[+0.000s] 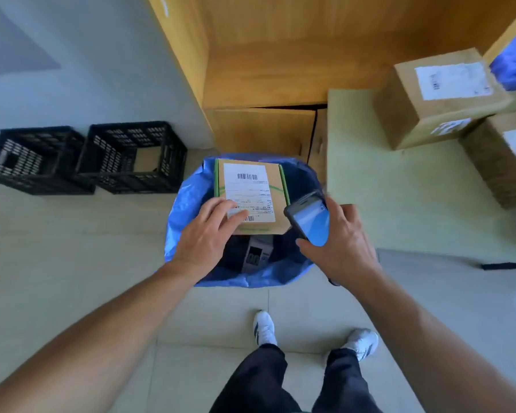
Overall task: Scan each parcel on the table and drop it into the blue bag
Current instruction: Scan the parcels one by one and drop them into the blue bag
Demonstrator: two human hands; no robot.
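Drop step in hand, for one parcel. Left hand [204,236] lies palm-down on the parcel [252,193]. Its fingers [221,205] are spread and nearly straight across the near end of the white label. No digit is seen curling under the box, so this looks like a steadying touch, not a grip.

The parcel sits level under and just beyond those fingers, in the mouth of the blue bag [178,213]. Whether it hangs or rests on the contents, I cannot tell. Below the fingers, deeper in the bag, lies a dark packet [256,253] with a pale label.

Right hand [344,244] is just to the right of the left fingers, wrapped round a phone [312,222] with its screen up and lit. The phone's top edge is near the parcel's right corner.

Well off to the right of both hands, the worktop [399,204] carries a brown box [435,96], with a second box [507,162] just beside it — both labelled, presumably unscanned.

Next move, as judged: lift the left fingers clear so the parcel settles. Then reach right for the nearer box, turn its label up and bring the phone over the barcode.
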